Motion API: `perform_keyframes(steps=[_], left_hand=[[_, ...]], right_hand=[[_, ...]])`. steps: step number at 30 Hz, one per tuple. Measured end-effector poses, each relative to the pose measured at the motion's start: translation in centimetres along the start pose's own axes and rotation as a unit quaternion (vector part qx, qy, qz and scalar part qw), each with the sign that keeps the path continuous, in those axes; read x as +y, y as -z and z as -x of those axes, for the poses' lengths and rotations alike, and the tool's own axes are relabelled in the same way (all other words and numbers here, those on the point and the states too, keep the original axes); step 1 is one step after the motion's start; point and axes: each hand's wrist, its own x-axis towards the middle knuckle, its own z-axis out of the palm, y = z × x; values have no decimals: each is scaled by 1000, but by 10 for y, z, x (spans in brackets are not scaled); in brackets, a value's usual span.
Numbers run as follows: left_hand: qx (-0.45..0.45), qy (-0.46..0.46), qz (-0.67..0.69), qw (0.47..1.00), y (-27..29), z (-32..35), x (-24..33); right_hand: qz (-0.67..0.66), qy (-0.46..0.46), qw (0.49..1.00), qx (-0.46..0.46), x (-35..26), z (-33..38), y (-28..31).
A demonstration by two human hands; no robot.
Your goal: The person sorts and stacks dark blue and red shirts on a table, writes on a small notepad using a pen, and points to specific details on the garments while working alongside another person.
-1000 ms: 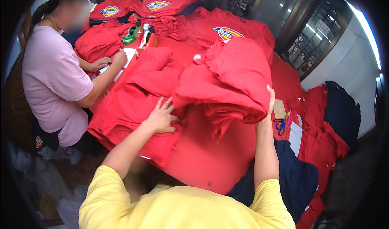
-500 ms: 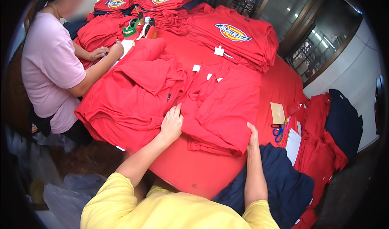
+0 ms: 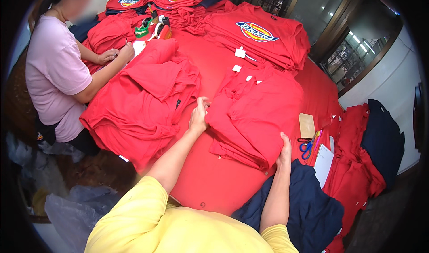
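A stack of folded red shirts [image 3: 261, 114] lies in front of me on the red table [image 3: 205, 181]. My left hand [image 3: 199, 116] presses against the stack's left edge, fingers bent around the cloth. My right hand [image 3: 284, 150] grips its near right corner. White tags [image 3: 240, 53] lie just beyond the stack. A looser heap of red shirts [image 3: 143, 101] sits to the left, apart from my left hand.
A person in a pink top [image 3: 56, 74] works at the far left with hands on red cloth. Logo shirts [image 3: 259, 31] are piled at the back. Blue scissors [image 3: 306, 148], a brown card [image 3: 306, 124] and paper lie right. Navy garments [image 3: 308, 208] hang near my right arm.
The red stack was lifted and flopped over, and now lies flat and squared. Both my hands have moved from on top of the cloth to the stack's left and right edges.
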Motion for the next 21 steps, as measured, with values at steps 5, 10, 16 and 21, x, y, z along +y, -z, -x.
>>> perform_keyframes(steps=[5,10,16,21], left_hand=[[32,-11,48,998,2,-5,15],[-25,-155,-215,964,-13,-4,-14],[-71,-193,-197,959,-9,-11,-21],[17,-218,-134,967,-15,-17,-59]], right_hand=[[90,57,991,87,-9,14,-21],[75,69,994,-44,-10,14,-10],[64,20,995,-79,-11,7,6],[41,3,995,-94,-7,6,-9]])
